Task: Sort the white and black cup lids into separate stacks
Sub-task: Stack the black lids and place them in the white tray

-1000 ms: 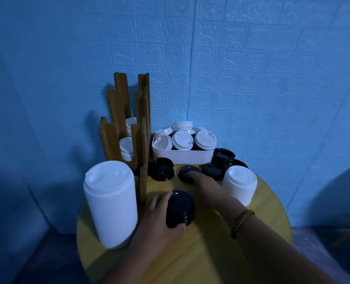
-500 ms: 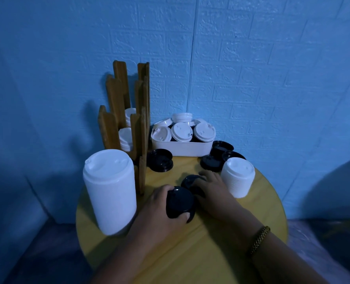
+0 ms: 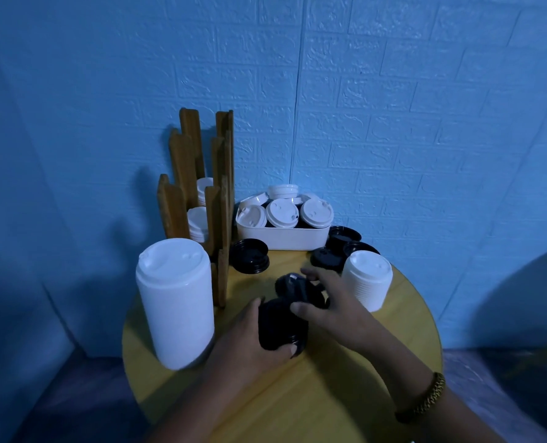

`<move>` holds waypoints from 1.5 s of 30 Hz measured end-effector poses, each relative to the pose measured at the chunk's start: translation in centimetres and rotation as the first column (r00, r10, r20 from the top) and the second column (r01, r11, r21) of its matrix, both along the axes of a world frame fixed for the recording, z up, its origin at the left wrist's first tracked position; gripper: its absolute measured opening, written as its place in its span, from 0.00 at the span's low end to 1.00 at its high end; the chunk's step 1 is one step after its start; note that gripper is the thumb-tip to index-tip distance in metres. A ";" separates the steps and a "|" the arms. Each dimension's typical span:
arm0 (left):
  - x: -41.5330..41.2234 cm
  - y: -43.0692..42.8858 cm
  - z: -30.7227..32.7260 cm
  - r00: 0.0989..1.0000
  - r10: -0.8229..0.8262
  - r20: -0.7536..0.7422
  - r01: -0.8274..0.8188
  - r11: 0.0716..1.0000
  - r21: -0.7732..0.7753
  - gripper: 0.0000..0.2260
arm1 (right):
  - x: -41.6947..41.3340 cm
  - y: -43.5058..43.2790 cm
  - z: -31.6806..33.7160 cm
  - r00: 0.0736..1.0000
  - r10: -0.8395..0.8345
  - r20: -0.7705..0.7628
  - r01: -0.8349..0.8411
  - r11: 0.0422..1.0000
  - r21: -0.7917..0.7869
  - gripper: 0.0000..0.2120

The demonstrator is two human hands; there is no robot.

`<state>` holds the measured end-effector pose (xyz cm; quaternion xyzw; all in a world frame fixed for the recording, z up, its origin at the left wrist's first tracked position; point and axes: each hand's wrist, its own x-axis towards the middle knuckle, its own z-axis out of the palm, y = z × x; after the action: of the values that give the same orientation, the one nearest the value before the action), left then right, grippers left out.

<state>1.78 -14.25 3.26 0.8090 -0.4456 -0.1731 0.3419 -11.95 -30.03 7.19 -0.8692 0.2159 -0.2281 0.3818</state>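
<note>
A short stack of black lids [image 3: 280, 326] stands mid-table, gripped from the left by my left hand [image 3: 249, 343]. My right hand [image 3: 326, 298] holds a single black lid [image 3: 293, 284], tilted, just above the far edge of that stack. A tall stack of white lids [image 3: 174, 302] stands at the left and a shorter white stack [image 3: 366, 282] at the right. Loose black lids lie at the back: one [image 3: 250, 255] left of centre, several [image 3: 324, 257] behind the short white stack. A white tub [image 3: 281, 238] holds several white lids.
A wooden slotted lid holder [image 3: 198, 199] with white lids in it stands at the back left, against the blue brick wall. The round yellow table [image 3: 345, 388] has its edge close on all sides. A braided bracelet is on my right wrist.
My right hand picked a black lid off the table at the back and brought it toward the black stack, now tilted over it. My left hand has stayed on the stack.
</note>
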 end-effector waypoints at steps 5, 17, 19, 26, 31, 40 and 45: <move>0.3 0.0 -0.1 0.998 -0.037 -0.059 0.036 0.999 -0.023 0.48 | -0.5 0.7 -0.6 0.979 0.059 -0.197 -0.070 0.996 -0.048 0.35; 0.7 0.3 -0.4 0.994 -0.106 -0.020 0.107 0.993 0.056 0.54 | 0.6 0.9 0.2 0.899 0.336 -0.280 -0.308 0.941 0.141 0.34; 0.5 0.2 -0.5 0.995 -0.100 -0.009 0.100 0.994 0.047 0.53 | 0.8 1.3 0.1 0.907 0.300 -0.295 -0.287 0.954 0.089 0.34; 0.4 0.2 -0.5 0.999 -0.047 -0.003 0.047 0.999 -0.019 0.48 | 1.9 2.5 -1.2 0.934 0.212 -0.288 -0.248 0.964 -0.094 0.35; 0.4 0.5 -0.2 0.997 -0.061 -0.048 0.059 0.998 -0.035 0.48 | 1.4 0.8 -0.9 0.909 0.344 -0.237 -0.312 0.936 0.160 0.36; 0.2 0.3 -0.4 0.999 -0.039 -0.013 0.038 0.998 -0.058 0.45 | 2.1 1.3 -1.3 0.916 0.265 -0.301 -0.281 0.960 -0.010 0.37; 0.2 0.1 -0.2 0.999 0.027 0.040 -0.025 0.998 -0.056 0.43 | 4.9 -0.8 0.5 0.984 0.149 -0.097 -0.130 0.976 0.175 0.20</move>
<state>1.93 -14.12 3.03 0.8084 -0.4464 -0.1397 0.3573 -7.02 -30.81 7.66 -0.8583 0.1933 -0.1335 0.4563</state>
